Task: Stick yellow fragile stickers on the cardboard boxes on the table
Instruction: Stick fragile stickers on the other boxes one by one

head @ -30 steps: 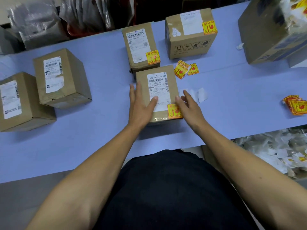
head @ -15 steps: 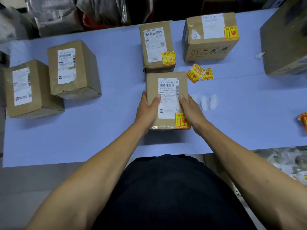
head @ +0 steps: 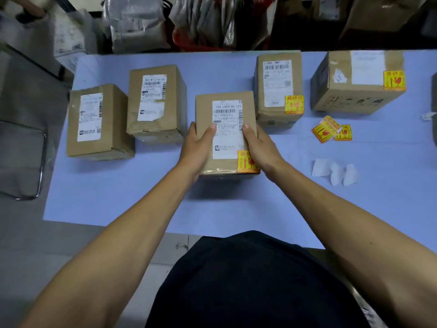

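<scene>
A small cardboard box (head: 203,110) with a white shipping label sits at the table's middle, a yellow fragile sticker (head: 244,164) on its near right corner. My left hand (head: 197,149) grips its left side, thumb on top. My right hand (head: 261,147) grips its right side, thumb on the label. Two more boxes at the back right carry yellow stickers: a narrow box (head: 276,67) and a wider box (head: 340,98). On the left stand two boxes with no sticker in sight, the far-left box (head: 111,129) and its neighbour (head: 172,100). Loose yellow stickers (head: 328,132) lie to the right.
Peeled white backing papers (head: 335,172) lie right of my right hand. The blue table (head: 118,190) ends at its left edge near a metal chair frame (head: 40,171). Bags and parcels (head: 142,22) are piled behind the table.
Both hands closed round the sides of the middle box and moved it left, away from the stickered narrow box and towards the two left boxes. The view has shifted left too.
</scene>
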A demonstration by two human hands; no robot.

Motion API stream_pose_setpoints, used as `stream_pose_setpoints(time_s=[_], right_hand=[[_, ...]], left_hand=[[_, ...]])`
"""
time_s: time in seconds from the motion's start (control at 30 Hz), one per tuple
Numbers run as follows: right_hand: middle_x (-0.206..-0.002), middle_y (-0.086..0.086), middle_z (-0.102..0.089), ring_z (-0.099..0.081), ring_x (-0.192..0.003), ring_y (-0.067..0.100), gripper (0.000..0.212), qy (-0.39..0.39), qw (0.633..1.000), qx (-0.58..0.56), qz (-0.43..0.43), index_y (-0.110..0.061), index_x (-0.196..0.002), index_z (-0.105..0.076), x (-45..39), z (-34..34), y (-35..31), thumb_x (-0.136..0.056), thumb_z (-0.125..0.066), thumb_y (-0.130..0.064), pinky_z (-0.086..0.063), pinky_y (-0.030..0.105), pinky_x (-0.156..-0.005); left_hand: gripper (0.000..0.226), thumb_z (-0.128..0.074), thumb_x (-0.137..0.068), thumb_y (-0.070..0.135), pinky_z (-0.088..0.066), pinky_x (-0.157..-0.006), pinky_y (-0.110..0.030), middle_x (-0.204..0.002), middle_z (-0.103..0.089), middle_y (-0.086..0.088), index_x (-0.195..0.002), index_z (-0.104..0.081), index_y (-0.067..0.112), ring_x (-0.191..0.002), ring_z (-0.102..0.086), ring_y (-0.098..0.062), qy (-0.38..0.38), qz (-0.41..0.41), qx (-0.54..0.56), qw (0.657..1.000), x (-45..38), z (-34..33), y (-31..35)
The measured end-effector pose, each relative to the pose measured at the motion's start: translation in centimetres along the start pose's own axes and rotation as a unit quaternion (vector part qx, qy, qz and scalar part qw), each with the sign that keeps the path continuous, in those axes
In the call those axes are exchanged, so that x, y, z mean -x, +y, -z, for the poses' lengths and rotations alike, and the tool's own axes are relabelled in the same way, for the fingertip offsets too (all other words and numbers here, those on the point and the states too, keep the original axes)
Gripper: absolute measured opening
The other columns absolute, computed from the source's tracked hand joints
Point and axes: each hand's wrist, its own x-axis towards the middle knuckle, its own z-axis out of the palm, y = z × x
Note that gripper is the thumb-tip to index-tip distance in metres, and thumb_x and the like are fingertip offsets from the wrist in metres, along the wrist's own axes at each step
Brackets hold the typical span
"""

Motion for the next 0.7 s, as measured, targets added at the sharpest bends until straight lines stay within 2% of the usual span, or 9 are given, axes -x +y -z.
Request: stream_pose_setpoints(time_s=[0.07, 0.17, 0.27, 0.33, 0.43, 0.5, 0.57, 0.63, 0.7], right_hand=[[-0.139, -0.004, -0.06, -0.056, -0.126, 0.017, 0.055, -0.001, 1.0, -0.011, 0.01, -0.027, -0.143, -0.048, -1.9, -0.1, -1.7, -0.099, -0.039, -0.058, -0.041, 0.042, -0.111], [-0.137, 0.0, -0.061, -0.058, -0.123, 0.02, 0.06, 0.008, 1.0, -0.006, 0.01, -0.021, -0.141, -0.049, -4.7, -0.3, -4.2, -0.098, -0.038, -0.061, -0.043, 0.043, -0.109], [-0.142, 0.003, -0.057, -0.055, -0.127, 0.023, 0.069, 0.01, 1.0, 0.004, -0.016, -0.018, -0.146, -0.044, -7.6, -0.4, -6.2, -0.097, -0.035, -0.065, -0.042, 0.045, -0.11], [-0.138, 0.003, -0.059, -0.058, -0.123, 0.024, 0.065, 0.011, 1.0, 0.0, -0.029, -0.018, -0.142, -0.047, -9.5, -0.6, -7.0, -0.097, -0.035, -0.063, -0.044, 0.046, -0.107], [-0.124, 0.003, -0.064, -0.063, -0.102, 0.018, 0.057, 0.03, 0.999, 0.004, -0.042, -0.017, -0.133, -0.054, -11.7, -0.7, -7.9, -0.099, -0.032, -0.058, -0.051, 0.038, -0.091], [-0.118, 0.002, -0.065, -0.063, -0.093, 0.014, 0.056, 0.036, 0.998, 0.018, -0.048, -0.017, -0.132, -0.055, -12.8, -0.8, -8.1, -0.101, -0.031, -0.056, -0.051, 0.031, -0.081], [-0.121, 0.004, -0.065, -0.063, -0.097, 0.017, 0.057, 0.036, 0.997, 0.03, -0.054, -0.015, -0.134, -0.054, -13.7, -0.9, -8.0, -0.101, -0.031, -0.055, -0.051, 0.036, -0.088], [-0.129, 0.007, -0.062, -0.061, -0.101, 0.02, 0.058, 0.034, 0.997, 0.048, -0.055, -0.014, -0.137, -0.051, -14.2, -0.9, -7.7, -0.102, -0.03, -0.055, -0.048, 0.036, -0.088], [-0.142, 0.008, -0.055, -0.056, -0.119, 0.026, 0.06, 0.035, 0.996, 0.068, -0.051, -0.014, -0.144, -0.045, -14.4, -1.1, -7.4, -0.102, -0.029, -0.055, -0.041, 0.035, -0.094]], left_hand=[[0.031, -0.061, -0.093, 0.04, -0.054, -0.087, -0.03, -0.108, -0.071, 0.011, -0.119, -0.058, 0.024, -0.098, -0.069, -0.006, 0.008, -0.007, 0.013, 1.0, -2.0, 0.4, 1.5], [0.03, -0.06, -0.096, 0.036, -0.053, -0.086, -0.027, -0.108, -0.07, 0.011, -0.122, -0.058, 0.022, -0.098, -0.068, -0.005, 0.016, -0.012, 0.018, 1.0, -4.9, 1.0, 3.7], [0.038, -0.059, -0.096, 0.038, -0.053, -0.098, -0.036, -0.119, -0.07, 0.002, -0.13, -0.055, 0.02, -0.107, -0.068, -0.014, 0.003, -0.001, 0.01, 1.0, -8.0, 1.4, 5.6], [0.052, -0.059, -0.095, 0.042, -0.049, -0.104, -0.042, -0.13, -0.065, -0.002, -0.139, -0.049, 0.017, -0.117, -0.064, -0.02, -0.01, 0.017, 0.002, 1.0, -10.1, 1.5, 6.3], [0.073, -0.06, -0.09, 0.049, -0.044, -0.109, -0.046, -0.145, -0.055, -0.003, -0.15, -0.037, 0.016, -0.13, -0.055, -0.024, -0.023, 0.058, 0.003, 0.998, -12.9, 1.3, 6.9], [0.069, -0.059, -0.089, 0.051, -0.046, -0.107, -0.046, -0.141, -0.058, -0.002, -0.148, -0.04, 0.018, -0.127, -0.057, -0.024, -0.026, 0.066, 0.001, 0.998, -14.3, 1.1, 6.7], [0.054, -0.058, -0.091, 0.049, -0.051, -0.102, -0.045, -0.128, -0.066, 0.001, -0.138, -0.05, 0.022, -0.116, -0.064, -0.021, -0.029, 0.061, 0.001, 0.998, -15.3, 0.9, 6.2], [0.043, -0.056, -0.094, 0.048, -0.052, -0.1, -0.042, -0.122, -0.069, 0.003, -0.13, -0.055, 0.025, -0.11, -0.066, -0.018, -0.034, 0.055, -0.001, 0.998, -16.0, 0.7, 5.6], [0.04, -0.054, -0.096, 0.047, -0.052, -0.097, -0.037, -0.12, -0.069, 0.004, -0.129, -0.056, 0.025, -0.107, -0.066, -0.016, -0.025, 0.042, -0.016, 0.999, -16.4, 0.6, 5.1]])
